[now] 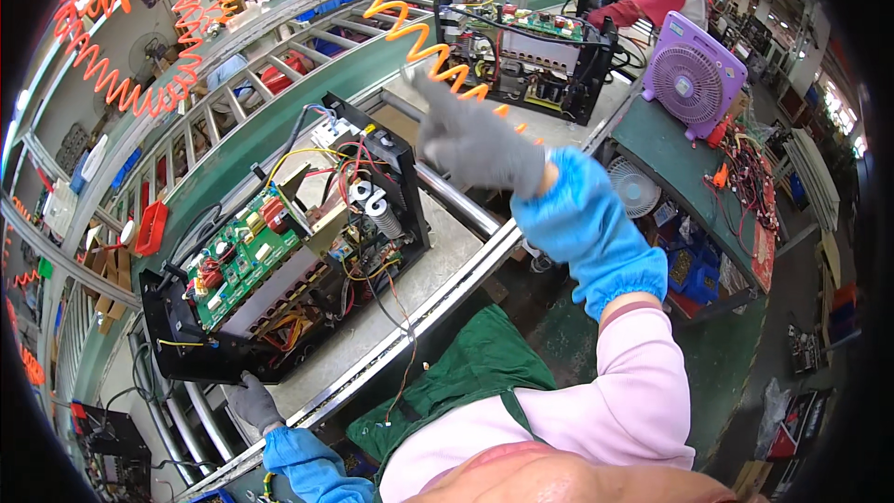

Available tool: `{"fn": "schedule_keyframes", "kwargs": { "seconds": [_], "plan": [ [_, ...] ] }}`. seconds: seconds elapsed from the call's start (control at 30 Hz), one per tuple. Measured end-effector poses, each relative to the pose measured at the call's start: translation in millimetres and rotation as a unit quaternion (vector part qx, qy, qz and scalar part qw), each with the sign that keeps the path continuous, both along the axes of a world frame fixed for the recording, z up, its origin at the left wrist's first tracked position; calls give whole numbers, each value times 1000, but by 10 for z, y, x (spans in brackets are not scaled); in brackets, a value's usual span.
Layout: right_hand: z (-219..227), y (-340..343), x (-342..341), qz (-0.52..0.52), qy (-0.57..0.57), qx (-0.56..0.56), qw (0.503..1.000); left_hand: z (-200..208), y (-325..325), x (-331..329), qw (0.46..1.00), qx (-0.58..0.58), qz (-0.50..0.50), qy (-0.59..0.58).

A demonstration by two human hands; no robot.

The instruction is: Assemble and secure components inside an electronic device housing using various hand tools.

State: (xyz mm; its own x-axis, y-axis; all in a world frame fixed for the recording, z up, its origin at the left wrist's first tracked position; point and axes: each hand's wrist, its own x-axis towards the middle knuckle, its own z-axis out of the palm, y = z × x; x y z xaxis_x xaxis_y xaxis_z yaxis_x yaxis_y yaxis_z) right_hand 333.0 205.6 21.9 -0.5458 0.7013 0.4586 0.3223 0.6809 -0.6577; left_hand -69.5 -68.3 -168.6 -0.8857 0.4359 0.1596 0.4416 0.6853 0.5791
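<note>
In front of me an opened black metal chassis (209, 354) lies on a pale board (345, 349), its green circuit board (247, 261), capacitors and loose wires exposed. My left hand (253, 403), in a grey glove, is at the chassis's near left corner, fingers apart, touching its edge. Raised beyond the chassis's right end is my right hand (480, 142), also gloved and smeared by motion. It overlaps an orange coiled hose (421, 37); whether it grips the hose or anything else cannot be made out. A thin wire (407, 321) trails from the chassis over the board's near edge.
A second opened chassis (521, 56) stands farther along the line, near a person in red (643, 5). To the right, a purple fan (694, 74) stands on a green-topped table (684, 163) beside a wire bundle (750, 177). Metal rollers (200, 414) lie at left; a red bin (151, 228) sits beyond.
</note>
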Motion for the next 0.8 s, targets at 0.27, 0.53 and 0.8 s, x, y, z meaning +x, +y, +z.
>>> {"fn": "schedule_keyframes", "kwargs": {
  "seconds": [0.27, 0.53, 0.8],
  "plan": [
    [-1125, -332, 463, -19, -114, -148, 982, -174, -136, 459, 957, 271, 38, 94],
    [-1944, 7, 872, -185, -573, -44, 798, -564, 129, 1359, 910, 171, -377, 26],
    [-2461, 163, 1281, -128, -680, -130, 710, -787, 437, 1855, 888, 8, -450, 96]
  ]
}}
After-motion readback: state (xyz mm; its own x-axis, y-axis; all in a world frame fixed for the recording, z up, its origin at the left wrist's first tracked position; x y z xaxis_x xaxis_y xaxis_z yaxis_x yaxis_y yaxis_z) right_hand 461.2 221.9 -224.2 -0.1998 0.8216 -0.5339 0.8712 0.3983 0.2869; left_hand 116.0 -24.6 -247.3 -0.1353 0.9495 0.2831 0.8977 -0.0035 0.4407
